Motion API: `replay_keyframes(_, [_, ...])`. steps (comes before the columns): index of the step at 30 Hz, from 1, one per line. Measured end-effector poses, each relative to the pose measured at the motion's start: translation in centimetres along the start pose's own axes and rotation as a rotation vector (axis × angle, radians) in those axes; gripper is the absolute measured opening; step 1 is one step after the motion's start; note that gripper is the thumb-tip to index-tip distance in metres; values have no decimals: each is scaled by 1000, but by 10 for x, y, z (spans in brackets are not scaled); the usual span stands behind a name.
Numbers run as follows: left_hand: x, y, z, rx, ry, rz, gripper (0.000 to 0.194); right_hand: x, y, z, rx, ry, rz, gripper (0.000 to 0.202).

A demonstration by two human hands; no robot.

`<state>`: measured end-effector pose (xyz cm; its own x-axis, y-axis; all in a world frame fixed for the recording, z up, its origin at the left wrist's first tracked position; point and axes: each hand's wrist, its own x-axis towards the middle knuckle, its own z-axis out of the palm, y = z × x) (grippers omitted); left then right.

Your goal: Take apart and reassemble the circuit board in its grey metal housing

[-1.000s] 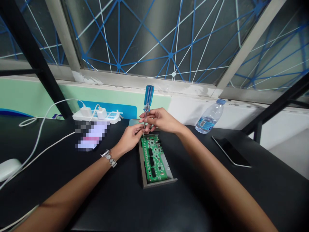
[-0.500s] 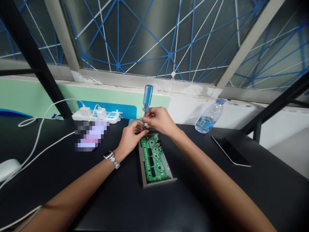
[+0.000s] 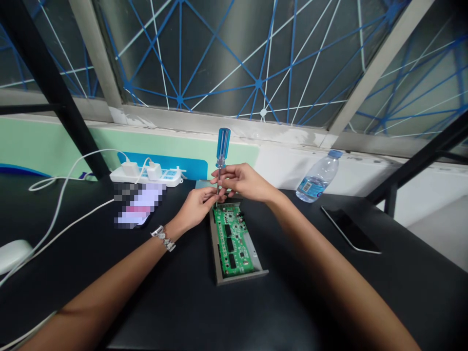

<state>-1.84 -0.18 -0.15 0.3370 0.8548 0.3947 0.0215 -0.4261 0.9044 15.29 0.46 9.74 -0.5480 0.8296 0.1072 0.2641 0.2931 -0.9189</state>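
Note:
A screwdriver (image 3: 223, 144) with a clear blue handle stands nearly upright, its tip down at the far left corner of a green circuit board (image 3: 236, 239). The board lies in a shallow grey metal casing (image 3: 241, 279) on the table. My right hand (image 3: 246, 183) has its thumb and fingers closed round the screwdriver's metal shaft, below the handle. Lower down, my left hand (image 3: 195, 207) pinches the shaft close to the tip, beside the board's corner. Any screw under the tip is too small to make out.
A water bottle (image 3: 317, 178) and a dark-screened phone (image 3: 349, 229) are on the right of the black table (image 3: 175, 302). To the left are a power strip (image 3: 171, 176) with chargers, a blurred-out phone (image 3: 141, 207), white cables and a white mouse (image 3: 14, 256). A window stands behind.
My left hand has shifted slightly down and left, and its wrist has turned. My right fingers have spread and changed their hold on the shaft, and the handle has rotated. The casing stays put.

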Motion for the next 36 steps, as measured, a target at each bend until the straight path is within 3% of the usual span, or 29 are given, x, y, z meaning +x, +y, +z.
replay_keyframes(4, [-1, 5, 3, 23, -22, 44, 20, -1, -2, -1, -43, 25, -11, 13])
replay_keyframes(9, [-7, 5, 12, 165, 217, 40, 20, 2, 7, -1, -130, 111, -105, 9])
replay_keyframes(12, [-8, 4, 15, 185, 285, 31, 18, 5, 13, 1, -161, 170, -126, 15])
replay_keyframes(18, [-7, 3, 11, 129, 233, 18, 17, 4, 11, 4, -266, 258, -168, 20])
replay_keyframes(24, [-7, 7, 8, 138, 193, -2, 19, -1, 2, -4, -170, 90, -110, 17])
replay_keyframes(32, [-6, 4, 6, 91, 113, 0, 25, 3, 11, -1, -270, 233, -173, 18])
replay_keyframes(36, [-6, 5, 7, 82, 116, -10, 24, 0, 2, -3, -218, 211, -201, 20])
